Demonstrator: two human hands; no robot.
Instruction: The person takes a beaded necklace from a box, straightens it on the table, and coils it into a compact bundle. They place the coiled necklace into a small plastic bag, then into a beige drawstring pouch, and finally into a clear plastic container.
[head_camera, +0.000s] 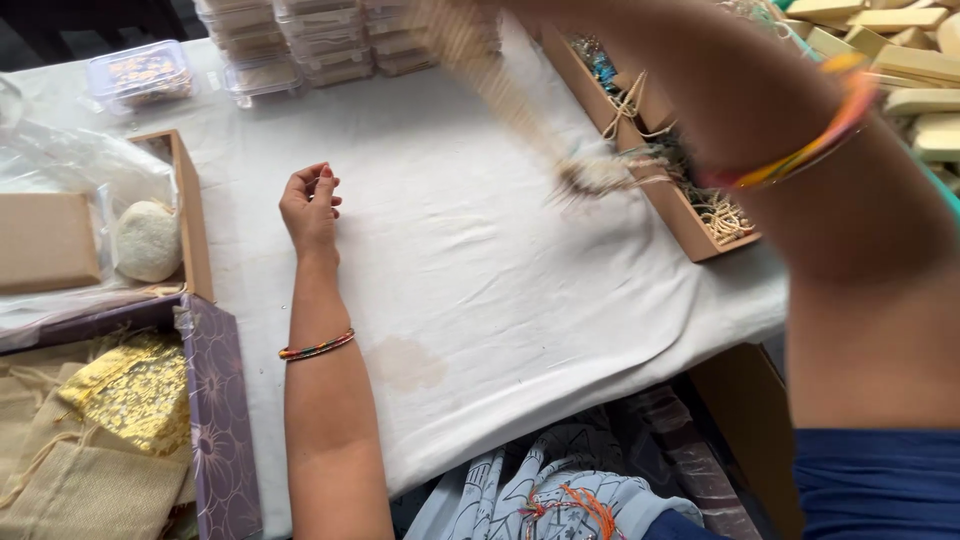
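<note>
My left hand rests on the white cloth with its fingers curled in and nothing in it; a striped bangle sits on that forearm. My right arm rises across the right of the view with a coloured bracelet at the wrist. My right hand is blurred and cut off by the top edge. A blurred beige stringy bundle swings beneath it, beside a long brown box of twine pieces. Whether the right hand grips the bundle is unclear.
An open brown box on the left holds a round white lump and a cardboard packet. A purple box holds a gold pouch and burlap bags. Clear plastic containers stack at the back; beige bars lie at the far right.
</note>
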